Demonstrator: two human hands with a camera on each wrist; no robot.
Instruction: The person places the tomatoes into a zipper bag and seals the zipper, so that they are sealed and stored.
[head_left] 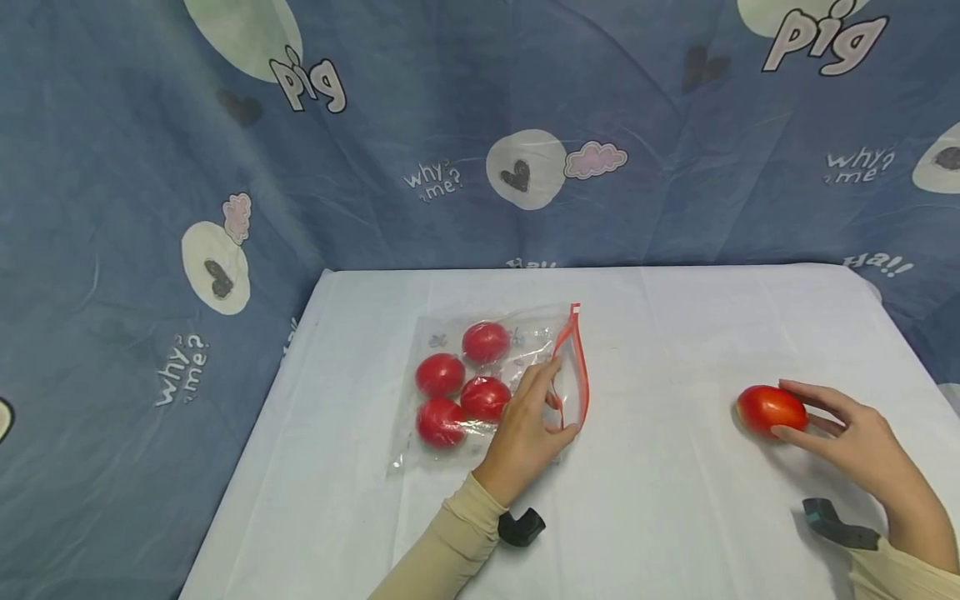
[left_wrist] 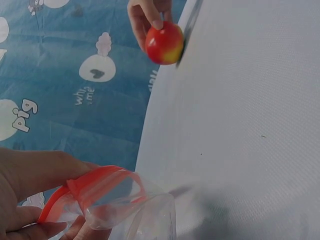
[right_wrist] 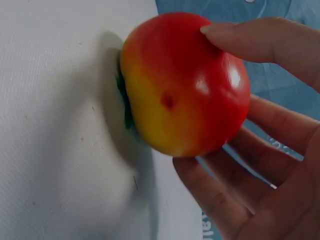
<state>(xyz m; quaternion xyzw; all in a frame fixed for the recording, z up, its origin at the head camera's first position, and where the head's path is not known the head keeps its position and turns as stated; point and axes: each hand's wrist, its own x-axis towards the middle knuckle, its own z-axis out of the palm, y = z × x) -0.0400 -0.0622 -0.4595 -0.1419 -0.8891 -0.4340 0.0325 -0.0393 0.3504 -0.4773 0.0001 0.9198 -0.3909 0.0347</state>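
Note:
A clear zip bag with a red zip edge [head_left: 582, 375] lies at the middle left of the table, its mouth facing right. Several red tomatoes [head_left: 441, 374] are inside it. My left hand [head_left: 525, 427] holds the bag at its mouth; in the left wrist view the red zip strip [left_wrist: 97, 182] is parted between thumb and fingers. Over at the right, my right hand [head_left: 862, 437] grips another tomato [head_left: 771, 409] between thumb and fingers. From the right wrist this tomato [right_wrist: 185, 90] shows red with a yellow patch, its green leaves [right_wrist: 123, 100] turned toward the table.
A white cloth covers the table [head_left: 660, 517]. Behind and to the left hangs a blue printed curtain [head_left: 420, 225]. Dark wrist camera mounts [head_left: 521, 527] stick out by both sleeves, low over the cloth. A stretch of cloth lies between the bag and the right-hand tomato.

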